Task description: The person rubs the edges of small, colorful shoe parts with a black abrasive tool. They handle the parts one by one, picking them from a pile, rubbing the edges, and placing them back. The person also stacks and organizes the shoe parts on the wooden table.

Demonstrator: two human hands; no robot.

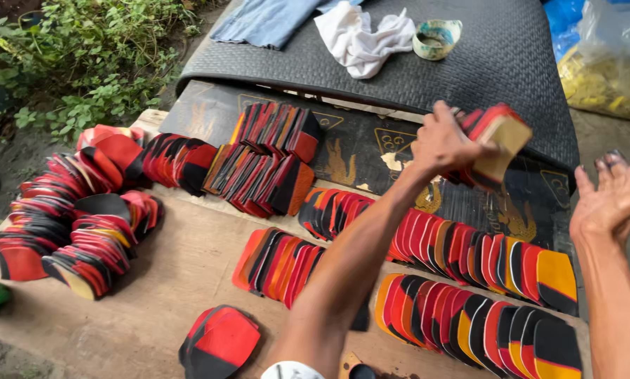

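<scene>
Over the wooden board (153,288), left hand (445,140) lifts a gripped stack of red-black pieces (494,144); right hand (613,200) empty, fingers spread.

Largest to smallest: black woven mat (483,63) at the back carries a white cloth (364,38) and a tape roll (436,36); the board holds fanned rows of shoe-shaped pieces (469,260), a tilted block of them (269,158) and loose heaps at far left (69,217). The held stack hangs in the air above the right-hand rows, pinched from one side only. Risk, as I judge it: the outer pieces could slip and scatter onto the rows below, knocking the fan over, since the right hand is well apart and gives no support. The single piece at the near edge (220,344) could also get nudged off.
</scene>
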